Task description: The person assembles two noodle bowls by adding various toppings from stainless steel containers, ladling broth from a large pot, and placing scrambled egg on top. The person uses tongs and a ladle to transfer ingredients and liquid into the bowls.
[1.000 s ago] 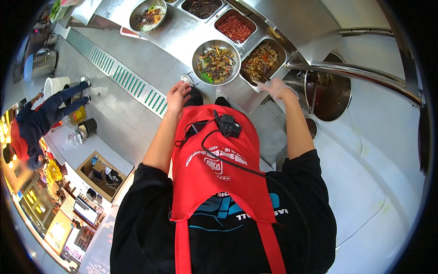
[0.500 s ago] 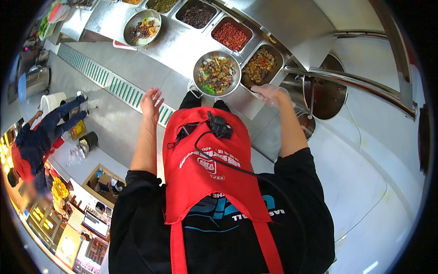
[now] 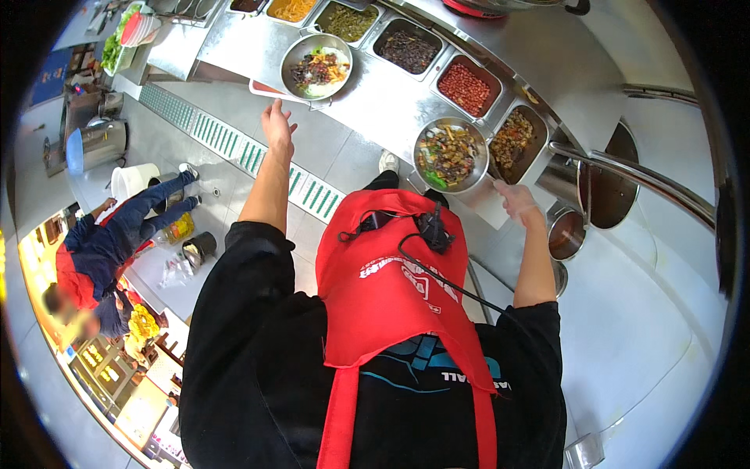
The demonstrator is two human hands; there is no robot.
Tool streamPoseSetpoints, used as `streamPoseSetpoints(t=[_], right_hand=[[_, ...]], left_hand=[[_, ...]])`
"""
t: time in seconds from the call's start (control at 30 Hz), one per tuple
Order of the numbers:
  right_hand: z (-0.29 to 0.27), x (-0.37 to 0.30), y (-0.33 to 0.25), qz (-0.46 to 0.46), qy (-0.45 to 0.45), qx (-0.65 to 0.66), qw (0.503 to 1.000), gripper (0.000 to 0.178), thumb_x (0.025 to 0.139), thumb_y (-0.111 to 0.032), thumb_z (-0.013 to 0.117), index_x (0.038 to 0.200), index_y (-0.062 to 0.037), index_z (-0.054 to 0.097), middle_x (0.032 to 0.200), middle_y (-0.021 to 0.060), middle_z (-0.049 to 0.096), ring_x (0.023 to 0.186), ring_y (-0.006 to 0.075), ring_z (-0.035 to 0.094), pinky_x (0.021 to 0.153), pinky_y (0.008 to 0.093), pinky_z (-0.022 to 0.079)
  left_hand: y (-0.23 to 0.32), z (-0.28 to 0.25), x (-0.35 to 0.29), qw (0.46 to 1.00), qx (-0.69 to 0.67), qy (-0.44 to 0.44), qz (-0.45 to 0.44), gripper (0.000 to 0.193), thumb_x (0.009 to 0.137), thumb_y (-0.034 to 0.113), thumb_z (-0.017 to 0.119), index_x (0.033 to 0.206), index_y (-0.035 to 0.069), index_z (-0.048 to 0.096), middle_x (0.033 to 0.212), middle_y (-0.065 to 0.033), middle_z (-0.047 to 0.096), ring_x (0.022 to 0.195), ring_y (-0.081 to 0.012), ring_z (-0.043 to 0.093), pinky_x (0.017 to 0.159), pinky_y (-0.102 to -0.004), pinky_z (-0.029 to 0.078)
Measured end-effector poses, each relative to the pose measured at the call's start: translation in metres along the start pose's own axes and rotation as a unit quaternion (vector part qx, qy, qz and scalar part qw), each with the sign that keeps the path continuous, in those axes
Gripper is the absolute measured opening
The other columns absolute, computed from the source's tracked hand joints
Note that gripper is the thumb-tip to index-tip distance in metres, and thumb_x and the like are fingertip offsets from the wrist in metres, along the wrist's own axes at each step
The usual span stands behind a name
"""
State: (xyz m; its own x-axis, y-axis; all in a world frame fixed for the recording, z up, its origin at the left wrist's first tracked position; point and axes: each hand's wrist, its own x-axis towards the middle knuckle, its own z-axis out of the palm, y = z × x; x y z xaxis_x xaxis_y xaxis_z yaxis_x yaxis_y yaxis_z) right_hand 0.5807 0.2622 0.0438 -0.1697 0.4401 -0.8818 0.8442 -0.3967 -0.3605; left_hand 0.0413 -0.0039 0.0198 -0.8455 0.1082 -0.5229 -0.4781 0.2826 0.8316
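Observation:
My left hand (image 3: 278, 127) is bare and raised, with its fingers apart and nothing in them. It is just below a steel bowl (image 3: 289, 51) with white noodles and mixed toppings, not touching it. My right hand (image 3: 519, 203), in a clear glove, has its fingers drawn together beside a second steel bowl (image 3: 486, 168) and the tray of minced topping (image 3: 539, 162). What its fingertips hold, if anything, is too small to make out. The second bowl, filled with brown topping and some greens, stands on the counter's near edge.
The steel counter (image 3: 375, 87) carries trays of red peanuts (image 3: 469, 86), dark shreds (image 3: 408, 51) and green pickles (image 3: 348, 22). Steel pots (image 3: 566, 234) stand at the right below a curved rail (image 3: 644, 181). A person (image 3: 105, 234) is at the far left beyond the floor drain (image 3: 230, 144).
My view has swung left, so the counter and bowls sit farther right. My left hand has reached up toward the noodle bowl. My right hand has stayed by the second bowl, drawn slightly back.

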Motion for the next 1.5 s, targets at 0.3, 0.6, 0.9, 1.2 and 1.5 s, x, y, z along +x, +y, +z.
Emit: streamPoseSetpoints(t=[0.3,0.6,0.9,1.2,1.5], right_hand=[[0.004,-0.049,0.044,-0.218,0.177,-0.162,0.946,0.051,0.099,-0.046,0.067,0.110,0.0033,0.069,0.079,0.0193,0.065,0.072,0.0326,0.064,0.069,0.0441,0.051],[0.020,-0.136,-0.007,-0.119,0.307,-0.133,0.935,0.058,0.100,-0.049,0.064,0.122,0.0045,0.064,0.104,0.0337,0.070,0.102,0.0504,0.067,0.088,0.0521,0.051],[0.024,-0.231,-0.087,-0.201,0.283,-0.185,0.919,0.042,0.099,-0.039,0.070,0.116,-0.0009,0.064,0.076,0.0255,0.064,0.072,0.0455,0.063,0.067,0.0488,0.050],[0.046,-0.247,-0.148,-0.298,0.206,-0.270,0.892,0.044,0.096,-0.034,0.075,0.123,-0.0020,0.062,0.071,0.0176,0.063,0.069,0.0391,0.064,0.064,0.0463,0.050],[-0.053,-0.190,-0.042,-0.145,0.220,-0.136,0.955,0.069,0.093,-0.053,0.073,0.131,0.0029,0.063,0.103,0.0226,0.073,0.097,0.0297,0.068,0.091,0.0420,0.052]], left_hand=[[-0.011,0.029,0.008,0.940,-0.005,-0.282,-0.190,0.036,0.105,0.024,0.053,0.131,-0.001,0.056,0.132,-0.0146,0.062,0.123,-0.0281,0.061,0.100,-0.0524,0.059],[-0.021,0.046,-0.010,0.949,-0.123,-0.264,-0.121,0.026,0.108,0.002,0.038,0.117,-0.014,0.055,0.134,-0.0270,0.060,0.126,-0.0376,0.062,0.110,-0.0508,0.054],[0.023,0.017,-0.141,0.941,-0.049,-0.323,-0.087,0.025,0.107,0.006,0.041,0.117,-0.013,0.055,0.125,-0.0274,0.067,0.112,-0.0341,0.071,0.100,-0.0443,0.059],[0.052,0.042,-0.252,0.896,-0.057,-0.416,-0.143,0.026,0.107,0.004,0.043,0.129,-0.010,0.046,0.120,-0.0219,0.066,0.107,-0.0302,0.074,0.095,-0.0372,0.063],[0.030,0.042,-0.255,0.917,-0.035,-0.377,-0.123,0.024,0.106,0.005,0.044,0.122,-0.010,0.052,0.122,-0.0242,0.068,0.112,-0.0331,0.072,0.098,-0.0414,0.061]])
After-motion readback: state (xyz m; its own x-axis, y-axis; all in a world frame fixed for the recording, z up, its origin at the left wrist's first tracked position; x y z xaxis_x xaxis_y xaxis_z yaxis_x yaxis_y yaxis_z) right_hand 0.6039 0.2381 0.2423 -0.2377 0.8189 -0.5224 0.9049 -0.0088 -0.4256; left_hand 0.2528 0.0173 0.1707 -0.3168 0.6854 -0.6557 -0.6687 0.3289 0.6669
